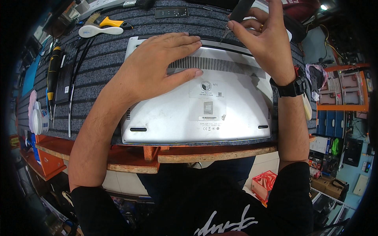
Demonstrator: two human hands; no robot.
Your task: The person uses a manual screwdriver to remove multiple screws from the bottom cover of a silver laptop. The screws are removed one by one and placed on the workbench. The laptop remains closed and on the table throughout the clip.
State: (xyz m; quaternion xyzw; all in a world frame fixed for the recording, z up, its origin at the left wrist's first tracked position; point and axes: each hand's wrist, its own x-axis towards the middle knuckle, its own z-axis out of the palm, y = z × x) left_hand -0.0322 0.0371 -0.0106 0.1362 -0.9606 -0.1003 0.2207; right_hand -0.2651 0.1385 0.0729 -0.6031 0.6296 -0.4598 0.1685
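While left hand (155, 67) lies flat on upturned laptop (165, 114), thumb spread, right hand (262, 37) pinches pointed tool (241, 11), tip at far edge. Laptop on worktop (236, 154). Slanted tool could slip, scratching casing; too light left-hand pressure might let laptop skid.

Right fingers (244, 35) hold what seems a screwdriver (241, 11) at an upturned silver laptop (169, 114).

silver laptop (169, 114) | underside up | dark screwdriver (240, 11) | tilted at laptop's far edge
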